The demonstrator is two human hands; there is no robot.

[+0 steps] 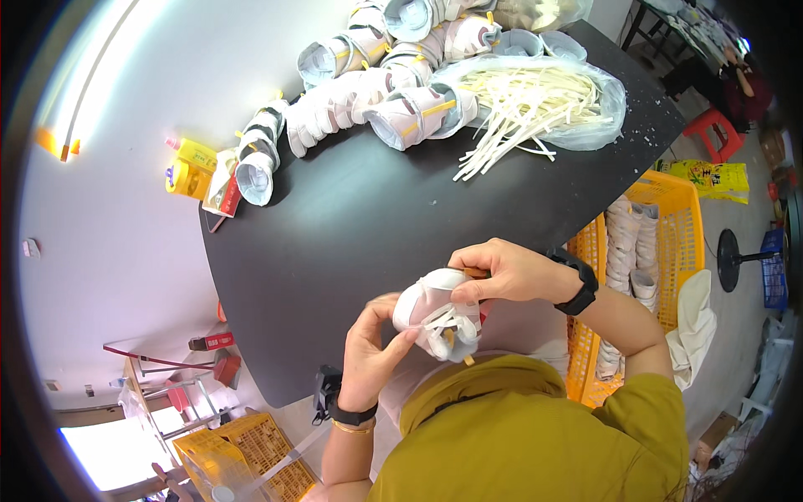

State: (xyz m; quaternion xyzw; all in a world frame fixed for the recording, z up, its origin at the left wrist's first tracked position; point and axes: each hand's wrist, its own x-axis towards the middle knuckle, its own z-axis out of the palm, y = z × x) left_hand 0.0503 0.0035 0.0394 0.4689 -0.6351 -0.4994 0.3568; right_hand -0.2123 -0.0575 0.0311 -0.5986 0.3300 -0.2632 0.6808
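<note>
Near the front edge of the black table I hold a white shoe upper between both hands, its white laces turned toward me. My left hand is closed round its left side, thumb over the edge by the laces. My right hand pinches the opposite side with thumb and fingers. A small orange-brown piece shows under the right fingers; I cannot tell what it is. A yellow tab sticks out at the end of the upper nearest my body.
Nested rows of shoe uppers lie across the back of the black table. Beside them a plastic bag spills pale flat strips. At right stands a yellow crate holding more uppers; a red stool is farther off.
</note>
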